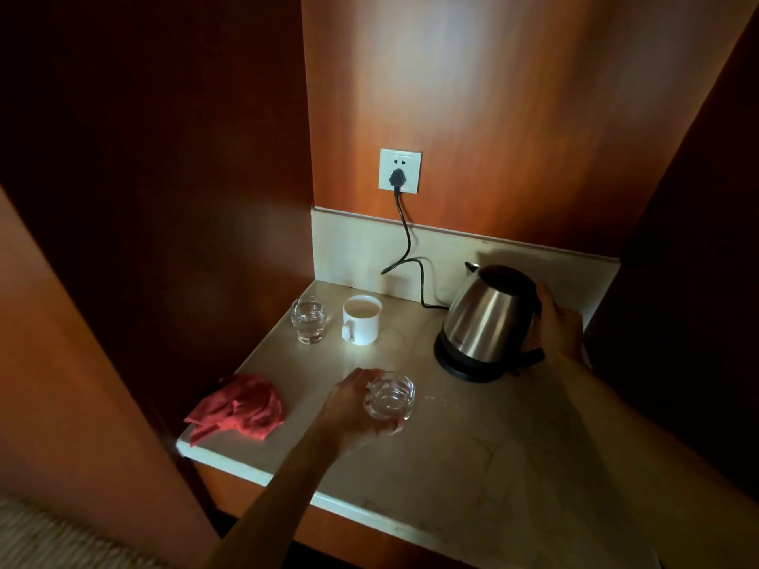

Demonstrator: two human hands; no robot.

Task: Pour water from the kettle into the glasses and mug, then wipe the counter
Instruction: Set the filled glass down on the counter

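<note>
A steel kettle (486, 318) sits on its black base at the right of the pale stone counter (472, 466). My right hand (560, 322) grips its handle from behind. My left hand (353, 406) wraps around a short clear glass (390, 398) with water in it, near the counter's middle. A second clear glass (308, 319) with water stands at the back left. Beside it stands a white mug (361, 319) with liquid in it. A crumpled red cloth (240, 406) lies at the counter's left edge.
A black cord (406, 240) runs from the kettle's base up to a white wall socket (399, 171). Wooden panels close the niche at the back and on both sides. The counter's front edge (254, 472) drops off toward carpet at the lower left.
</note>
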